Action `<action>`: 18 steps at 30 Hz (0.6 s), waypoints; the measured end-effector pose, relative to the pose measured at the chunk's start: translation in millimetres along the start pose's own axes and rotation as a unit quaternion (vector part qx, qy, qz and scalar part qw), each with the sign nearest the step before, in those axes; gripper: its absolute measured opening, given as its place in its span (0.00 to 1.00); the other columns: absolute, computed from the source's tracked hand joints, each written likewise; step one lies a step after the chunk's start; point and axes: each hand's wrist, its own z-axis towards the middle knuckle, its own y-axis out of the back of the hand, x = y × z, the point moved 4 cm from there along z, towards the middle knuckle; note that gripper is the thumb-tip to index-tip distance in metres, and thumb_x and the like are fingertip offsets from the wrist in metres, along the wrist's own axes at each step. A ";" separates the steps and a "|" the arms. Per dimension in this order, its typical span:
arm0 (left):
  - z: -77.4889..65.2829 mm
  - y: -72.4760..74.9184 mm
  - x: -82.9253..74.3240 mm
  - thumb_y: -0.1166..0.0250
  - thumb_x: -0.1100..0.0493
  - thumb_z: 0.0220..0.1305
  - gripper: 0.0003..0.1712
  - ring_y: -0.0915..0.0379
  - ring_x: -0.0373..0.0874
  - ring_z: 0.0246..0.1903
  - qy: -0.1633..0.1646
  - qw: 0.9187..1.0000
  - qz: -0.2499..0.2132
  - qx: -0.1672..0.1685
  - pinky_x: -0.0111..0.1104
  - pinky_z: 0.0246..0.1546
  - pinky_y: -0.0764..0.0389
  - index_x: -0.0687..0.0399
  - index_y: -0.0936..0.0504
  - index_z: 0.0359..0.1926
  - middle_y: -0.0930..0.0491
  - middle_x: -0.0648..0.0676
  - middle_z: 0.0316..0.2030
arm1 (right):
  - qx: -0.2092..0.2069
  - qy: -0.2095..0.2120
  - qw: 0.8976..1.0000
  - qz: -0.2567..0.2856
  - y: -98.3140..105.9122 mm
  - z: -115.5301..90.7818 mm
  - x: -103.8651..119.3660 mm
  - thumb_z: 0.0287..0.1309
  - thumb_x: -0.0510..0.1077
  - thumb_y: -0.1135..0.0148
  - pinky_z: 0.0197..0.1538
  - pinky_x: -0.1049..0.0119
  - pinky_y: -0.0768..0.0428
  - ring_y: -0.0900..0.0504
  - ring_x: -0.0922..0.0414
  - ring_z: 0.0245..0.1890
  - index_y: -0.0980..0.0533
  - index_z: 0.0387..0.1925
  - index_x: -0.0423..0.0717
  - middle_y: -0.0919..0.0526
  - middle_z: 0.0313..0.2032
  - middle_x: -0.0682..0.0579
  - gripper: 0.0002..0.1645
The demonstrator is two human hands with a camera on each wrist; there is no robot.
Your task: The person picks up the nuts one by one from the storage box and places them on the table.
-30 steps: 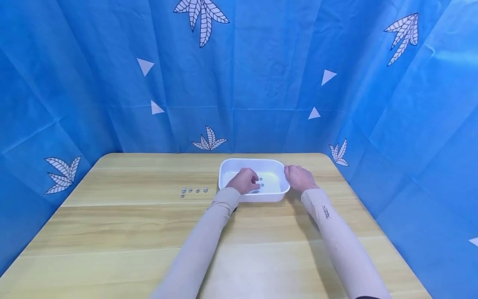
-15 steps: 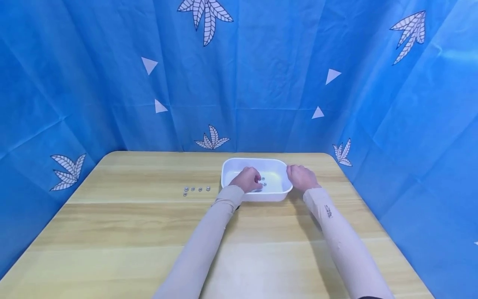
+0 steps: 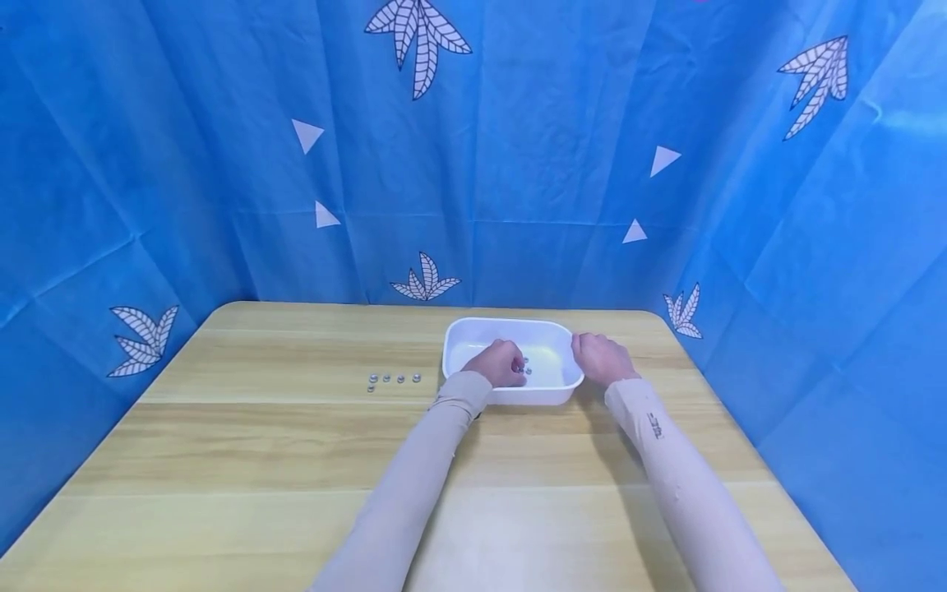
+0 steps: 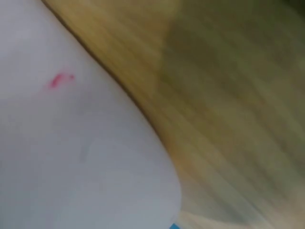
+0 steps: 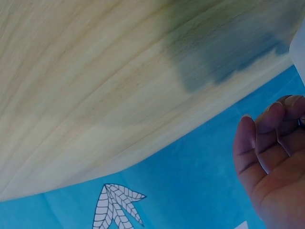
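A white plastic tub (image 3: 549, 395) stands toward the back of the wooden table. My left hand (image 3: 497, 363) reaches over its near rim, thumb and fingertips brought together low inside around what looks like a small metal nut. Just right of those fingertips, two small silvery nuts (image 3: 528, 371) lie on the tub's floor. With curled fingers, my right hand (image 3: 602, 358) grips the tub's right end; the right wrist view shows its bent fingers (image 5: 246, 136) beside a white edge. The left wrist view holds only the tub's outer wall (image 4: 95, 157), and the left hand is out of sight there.
Several small silvery nuts (image 3: 401, 379) lie on the table left of the tub, mostly in a row. The wooden table (image 3: 259, 460) ends at the back against a blue curtain (image 3: 547, 164) with leaf prints, which also hangs along both sides.
The left hand's thumb and fingertips, apart before, have come together inside the tub. The right hand keeps its grip on the tub's end. The head view has shifted slightly.
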 end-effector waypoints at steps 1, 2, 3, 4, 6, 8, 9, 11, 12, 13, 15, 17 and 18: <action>0.5 -0.2 0.6 0.25 0.58 0.61 0.13 0.22 0.42 0.43 -0.001 1.000 0.002 -0.002 0.32 0.48 0.17 0.55 0.10 0.47 0.13 0.52 0.41 | 0.002 0.000 1.000 -0.002 0.3 0.1 0.5 0.80 0.53 0.71 0.51 0.37 0.16 0.15 0.35 0.46 0.21 0.43 0.38 0.14 0.43 0.34 0.33; 0.9 -0.2 1.5 0.25 0.58 0.61 0.13 0.23 0.42 0.43 0.001 1.000 0.002 -0.004 0.32 0.48 0.17 0.55 0.10 0.47 0.13 0.52 0.41 | 0.003 0.001 1.000 -0.003 0.6 0.1 1.0 0.80 0.53 0.71 0.51 0.37 0.16 0.15 0.34 0.46 0.21 0.43 0.38 0.14 0.43 0.34 0.33; 1.3 -0.4 2.1 0.25 0.59 0.61 0.13 0.23 0.42 0.43 0.001 1.000 0.003 -0.005 0.31 0.47 0.17 0.55 0.10 0.47 0.14 0.52 0.41 | 0.004 0.001 1.000 -0.005 0.9 -0.3 1.5 0.80 0.53 0.71 0.51 0.37 0.17 0.15 0.34 0.47 0.21 0.44 0.37 0.14 0.44 0.33 0.33; 1.4 -0.5 2.3 0.25 0.59 0.62 0.13 0.23 0.42 0.42 0.002 1.000 0.003 -0.006 0.31 0.47 0.17 0.55 0.10 0.47 0.14 0.52 0.41 | 0.003 0.000 1.000 -0.005 0.8 -0.8 1.7 0.80 0.53 0.71 0.52 0.37 0.17 0.15 0.33 0.47 0.21 0.45 0.36 0.14 0.45 0.32 0.34; 0.7 -0.3 1.8 0.26 0.60 0.62 0.12 0.24 0.41 0.41 0.000 1.000 0.006 -0.008 0.30 0.46 0.18 0.55 0.10 0.46 0.14 0.52 0.41 | 0.003 -0.002 1.000 -0.004 0.6 -1.7 1.8 0.80 0.53 0.72 0.53 0.36 0.17 0.15 0.33 0.48 0.20 0.47 0.35 0.14 0.46 0.32 0.35; -0.3 -0.1 0.8 0.26 0.61 0.62 0.10 0.23 0.41 0.40 -0.004 1.000 0.006 -0.007 0.30 0.44 0.18 0.56 0.10 0.45 0.13 0.52 0.40 | 0.004 -0.005 1.000 -0.003 0.1 -2.2 1.3 0.80 0.53 0.72 0.54 0.36 0.17 0.15 0.32 0.50 0.20 0.50 0.34 0.14 0.48 0.31 0.36; -1.0 0.1 0.2 0.26 0.61 0.62 0.09 0.23 0.41 0.40 -0.007 1.000 0.007 -0.006 0.30 0.44 0.18 0.56 0.09 0.44 0.13 0.52 0.39 | 0.004 -0.007 1.000 -0.002 -0.2 -2.1 1.1 0.80 0.53 0.72 0.54 0.36 0.17 0.16 0.31 0.51 0.20 0.51 0.33 0.14 0.49 0.31 0.37; -1.7 0.4 -0.6 0.27 0.60 0.63 0.08 0.23 0.41 0.39 -0.011 1.000 0.010 -0.005 0.29 0.44 0.18 0.55 0.09 0.43 0.13 0.52 0.39 | 0.003 -0.007 1.000 -0.002 -0.4 -1.6 1.0 0.80 0.53 0.72 0.54 0.36 0.17 0.16 0.32 0.51 0.20 0.51 0.33 0.14 0.50 0.31 0.37; -2.1 0.8 -0.8 0.27 0.60 0.64 0.09 0.23 0.41 0.39 -0.010 1.000 0.010 -0.005 0.30 0.44 0.18 0.55 0.10 0.44 0.14 0.52 0.39 | 0.002 -0.006 1.000 -0.003 -0.5 -1.1 1.1 0.80 0.53 0.72 0.54 0.36 0.17 0.15 0.32 0.51 0.20 0.51 0.33 0.14 0.49 0.31 0.37; -2.3 1.2 -0.8 0.27 0.59 0.64 0.10 0.23 0.41 0.40 -0.009 1.000 0.009 -0.005 0.30 0.44 0.18 0.54 0.10 0.46 0.14 0.52 0.40 | 0.001 -0.005 1.000 -0.004 -0.5 -0.8 1.2 0.80 0.54 0.72 0.54 0.37 0.17 0.15 0.32 0.50 0.20 0.50 0.33 0.14 0.48 0.31 0.37; -2.9 1.7 -0.9 0.28 0.59 0.65 0.10 0.23 0.40 0.40 -0.011 1.000 0.011 -0.003 0.30 0.45 0.18 0.53 0.10 0.46 0.15 0.52 0.40 | 0.000 -0.001 1.000 -0.005 -0.3 -0.2 1.7 0.80 0.53 0.72 0.54 0.37 0.17 0.15 0.33 0.49 0.20 0.50 0.33 0.14 0.48 0.31 0.37; -3.3 1.6 -0.8 0.28 0.59 0.65 0.09 0.23 0.40 0.40 -0.016 1.000 0.013 0.000 0.29 0.45 0.19 0.52 0.10 0.45 0.14 0.51 0.41 | 0.001 -0.001 1.000 -0.005 -0.4 0.1 2.0 0.80 0.53 0.72 0.54 0.36 0.17 0.15 0.32 0.50 0.20 0.50 0.33 0.14 0.48 0.31 0.37; -3.7 1.5 -0.9 0.28 0.60 0.65 0.07 0.23 0.40 0.40 -0.021 1.000 0.015 0.002 0.29 0.44 0.19 0.52 0.09 0.44 0.13 0.51 0.40 | 0.003 -0.002 1.000 -0.005 -0.7 0.0 2.2 0.80 0.53 0.72 0.55 0.36 0.18 0.16 0.32 0.50 0.20 0.51 0.33 0.14 0.49 0.31 0.37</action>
